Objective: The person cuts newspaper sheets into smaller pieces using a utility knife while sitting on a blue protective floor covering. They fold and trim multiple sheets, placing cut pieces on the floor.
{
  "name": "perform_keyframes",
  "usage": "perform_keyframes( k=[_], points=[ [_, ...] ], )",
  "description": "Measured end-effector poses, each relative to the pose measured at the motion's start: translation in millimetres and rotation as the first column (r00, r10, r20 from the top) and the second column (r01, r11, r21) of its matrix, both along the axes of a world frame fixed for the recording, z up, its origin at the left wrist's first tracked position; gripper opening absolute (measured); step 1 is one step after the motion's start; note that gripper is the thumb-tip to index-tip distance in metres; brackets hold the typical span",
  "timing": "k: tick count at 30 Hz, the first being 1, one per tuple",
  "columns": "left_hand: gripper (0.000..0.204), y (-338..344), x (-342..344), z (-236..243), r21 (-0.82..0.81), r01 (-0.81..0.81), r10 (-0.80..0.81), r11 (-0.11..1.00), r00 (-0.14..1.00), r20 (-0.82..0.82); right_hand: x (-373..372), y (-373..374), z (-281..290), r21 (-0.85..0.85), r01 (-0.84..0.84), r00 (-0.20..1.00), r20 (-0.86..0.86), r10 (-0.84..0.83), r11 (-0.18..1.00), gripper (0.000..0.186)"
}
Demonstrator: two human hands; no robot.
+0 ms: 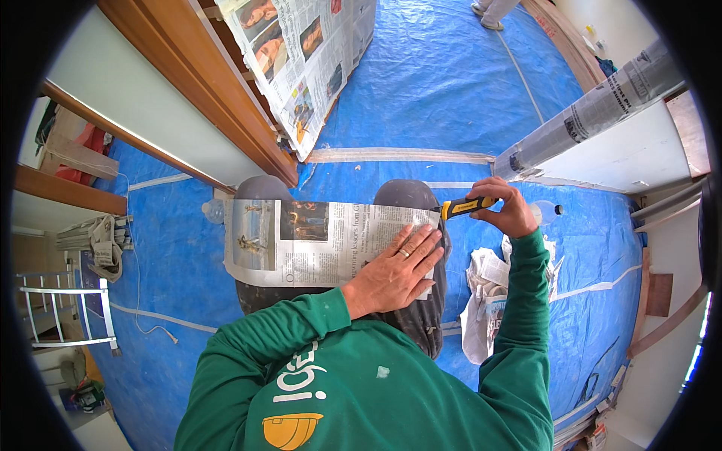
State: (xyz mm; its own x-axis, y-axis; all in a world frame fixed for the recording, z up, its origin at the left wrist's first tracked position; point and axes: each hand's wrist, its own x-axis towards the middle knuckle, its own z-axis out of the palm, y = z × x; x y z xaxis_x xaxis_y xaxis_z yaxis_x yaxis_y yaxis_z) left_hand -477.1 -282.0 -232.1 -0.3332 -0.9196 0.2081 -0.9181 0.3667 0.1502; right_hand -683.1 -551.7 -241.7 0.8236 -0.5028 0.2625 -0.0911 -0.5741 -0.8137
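Note:
Across my thighs lies a folded sheet of newspaper (338, 259), with colour pictures at its left side and print at its right. My left hand (398, 267), a ring on one finger, presses flat on the right part of the sheet with its fingers stretched out. In my right hand (510, 209) is a yellow and black utility knife (459, 207), gripped between thumb and fingers. Its front end points left and meets the upper right corner of the newspaper. The blade is too small to make out.
Blue tarp (421, 90) covers the floor, its seams taped. Crumpled newspaper (485, 301) and a plastic bottle (543, 213) lie to my right. Ahead stand a newspaper-covered panel (301, 60) and a paper-wrapped post (587, 113). A ladder (68, 289) is at left; another person's foot (490, 24) shows far ahead.

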Motion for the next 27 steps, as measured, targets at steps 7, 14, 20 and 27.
perform_keyframes(
  k=[7,14,20,27],
  points=[
    [0.062,0.1,0.3,-0.1,-0.001,-0.007,0.007,1.0,1.0,0.009,5.1,-4.8,-4.2,-0.004,-0.018,1.0,-0.001,0.018,1.0,0.049],
    [0.062,-1.0,0.8,-0.9,-0.002,0.001,-0.001,1.0,1.0,0.003,-1.2,-8.1,-3.7,0.012,-0.004,1.0,0.009,0.004,1.0,0.049],
    [0.061,-1.1,0.1,0.1,-0.011,0.005,-0.005,1.0,1.0,0.016,6.9,-12.3,9.4,-0.071,-0.065,0.998,0.002,0.065,0.995,0.05],
    [0.06,-2.4,0.4,1.0,-0.001,-0.003,0.003,1.0,1.0,0.004,18.5,-17.4,16.2,-0.077,-0.101,0.995,-0.011,0.1,0.992,0.049]
  ],
)
